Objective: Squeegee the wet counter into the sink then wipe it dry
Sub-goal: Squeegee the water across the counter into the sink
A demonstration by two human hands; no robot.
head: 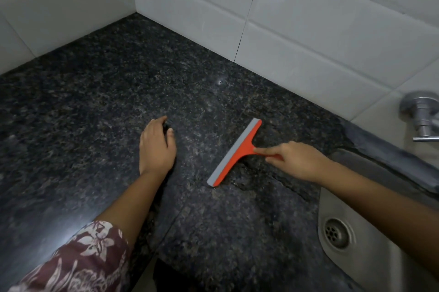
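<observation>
Gripping squeegee [234,154] handle, right hand [294,161]

Left arm wears a maroon sleeve [78,260] with white flowers.

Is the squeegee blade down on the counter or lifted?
Down: the squeegee blade edge lies along the counter, handle held by the right hand.

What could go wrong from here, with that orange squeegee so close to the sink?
1. The right hand holds the squeegee only by the end of its handle, so the blade may tilt and leave streaks on the counter.
2. The left hand rests flat on the counter and could slip if the stone there is wet.
3. A fast pull toward the sink might push water past its rim and off the front edge.
</observation>
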